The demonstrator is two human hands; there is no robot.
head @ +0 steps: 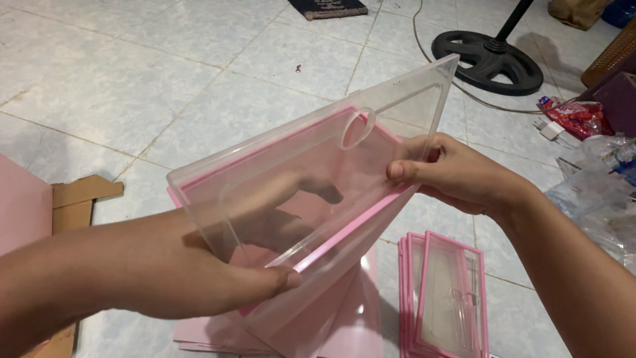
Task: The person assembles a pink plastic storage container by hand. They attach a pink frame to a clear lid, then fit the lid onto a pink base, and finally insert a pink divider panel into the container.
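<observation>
We hold a clear plastic lid (311, 172) on a pink frame (351, 229) above the tiled floor (132, 86). Left hand (218, 278): fingers pinching its lower edge. Right hand (457, 176): fingers pinching its right edge. A stack of pink-framed panels (447, 298) lies below the lid's right side.

Floor is big pale grey-white marbled tiles (132, 79) with thin dark grout lines, pretty evenly lit with soft shadows. Far right there's the round black base of a standing fan (487, 61) with a thin grey cord (424, 46) running off along the tiles. A dark rectangular mat (328, 8) sits at the far edge, and a brown woven wicker piece (613, 56) sits far right.
</observation>
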